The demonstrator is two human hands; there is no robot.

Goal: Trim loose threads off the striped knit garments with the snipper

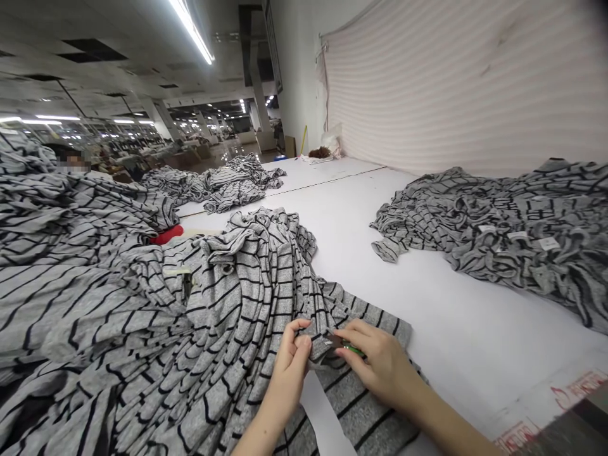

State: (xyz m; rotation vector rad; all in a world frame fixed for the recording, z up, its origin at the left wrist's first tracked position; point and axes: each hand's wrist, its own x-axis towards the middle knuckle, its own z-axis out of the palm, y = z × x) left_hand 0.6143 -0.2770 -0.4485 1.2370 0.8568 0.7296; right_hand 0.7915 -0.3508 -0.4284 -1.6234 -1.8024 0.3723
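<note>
Grey fabric with black stripes [266, 285] lies in gathered folds before me and runs under both hands. My left hand [291, 362] pinches an edge of this cloth between thumb and fingers. Just right of it, my right hand [375, 360] is closed around small thread snips [349, 347] with a green part and a dark metal end. The snips' tip points left and meets the cloth beside my left fingertips. Part of the snips is hidden inside the right hand.
More striped garments [513, 228] with white labels are heaped on the white table [342, 209] at the right. Another striped pile [232, 180] lies farther back. Something red [167, 235] shows among the left cloth. A person's head is partly visible behind the left heap.
</note>
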